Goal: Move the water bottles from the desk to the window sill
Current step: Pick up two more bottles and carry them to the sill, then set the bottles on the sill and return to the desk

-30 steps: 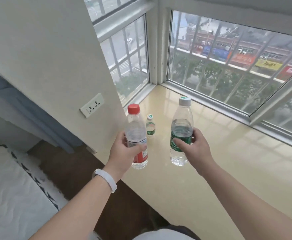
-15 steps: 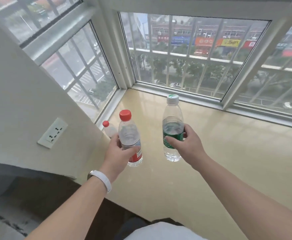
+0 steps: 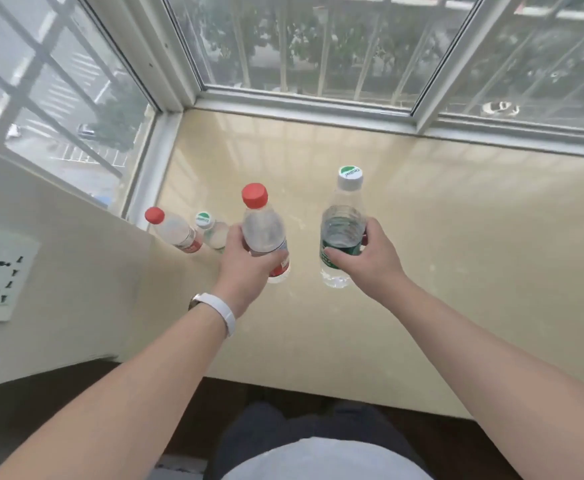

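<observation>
My left hand (image 3: 245, 268) grips a clear bottle with a red cap and red label (image 3: 264, 226), upright over the glossy beige window sill (image 3: 456, 237). My right hand (image 3: 370, 261) grips a taller clear bottle with a white-green cap and green label (image 3: 344, 223), also upright; whether either bottle's base touches the sill I cannot tell. Two more bottles stand on the sill at the left by the wall: a red-capped one (image 3: 174, 230) and a green-capped one (image 3: 210, 230), partly hidden behind my left hand.
A wall with a white power socket (image 3: 1, 275) borders the sill on the left. Window frames (image 3: 304, 105) and barred glass close the sill at the back and left. Dark floor lies below the sill's front edge.
The view has tilted down and moved closer to the sill. Both hands still hold their bottles over it. The green-capped bottle by the wall has come back into view beside the red-capped one.
</observation>
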Demonstrator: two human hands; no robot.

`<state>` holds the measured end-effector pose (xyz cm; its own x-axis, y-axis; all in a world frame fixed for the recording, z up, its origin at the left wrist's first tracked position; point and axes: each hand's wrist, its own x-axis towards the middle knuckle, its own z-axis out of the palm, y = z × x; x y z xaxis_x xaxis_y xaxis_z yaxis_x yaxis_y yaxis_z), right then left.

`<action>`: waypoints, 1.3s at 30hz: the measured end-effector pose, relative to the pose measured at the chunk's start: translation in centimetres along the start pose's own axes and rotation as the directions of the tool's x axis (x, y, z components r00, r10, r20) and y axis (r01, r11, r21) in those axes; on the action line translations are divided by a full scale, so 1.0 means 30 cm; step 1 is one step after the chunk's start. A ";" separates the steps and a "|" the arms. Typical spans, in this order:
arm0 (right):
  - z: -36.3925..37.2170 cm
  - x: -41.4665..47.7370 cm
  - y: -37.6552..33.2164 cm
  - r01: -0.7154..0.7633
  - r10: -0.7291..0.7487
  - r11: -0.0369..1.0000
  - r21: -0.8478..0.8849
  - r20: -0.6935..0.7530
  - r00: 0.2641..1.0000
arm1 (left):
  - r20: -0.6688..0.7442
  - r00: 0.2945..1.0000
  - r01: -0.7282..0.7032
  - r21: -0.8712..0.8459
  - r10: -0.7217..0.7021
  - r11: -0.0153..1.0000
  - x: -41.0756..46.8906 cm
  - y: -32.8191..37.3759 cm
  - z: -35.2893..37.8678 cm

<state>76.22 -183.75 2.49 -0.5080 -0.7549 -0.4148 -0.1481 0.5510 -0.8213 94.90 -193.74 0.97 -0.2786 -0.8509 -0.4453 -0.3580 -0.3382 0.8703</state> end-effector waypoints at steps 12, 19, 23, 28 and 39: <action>0.232 0.193 0.215 -0.062 0.059 0.997 -0.050 -0.048 0.997 | 0.048 0.999 0.009 0.198 -0.019 0.980 0.271 -0.277 0.025; 0.339 0.297 0.306 -0.036 0.033 0.997 -0.064 -0.046 0.998 | -0.001 1.000 -0.005 0.195 0.006 0.981 0.362 -0.395 0.042; 0.377 0.315 0.351 -0.044 0.039 0.997 -0.067 -0.077 0.996 | -0.030 0.999 -0.018 0.170 0.023 0.985 0.392 -0.434 0.062; 0.402 0.314 0.391 -0.048 0.039 0.996 -0.081 -0.108 0.993 | -0.068 0.997 -0.024 0.208 0.039 0.978 0.411 -0.469 0.060; 0.414 0.316 0.420 -0.063 0.055 0.995 -0.077 -0.096 0.994 | -0.082 0.996 -0.021 0.252 0.043 0.968 0.406 -0.467 0.049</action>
<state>80.07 -188.37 -16.66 -0.5946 -0.6857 -0.4198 -0.1806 0.6227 -0.7613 95.21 -198.77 -16.96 -0.2195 -0.8950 -0.3882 -0.5646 -0.2080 0.7987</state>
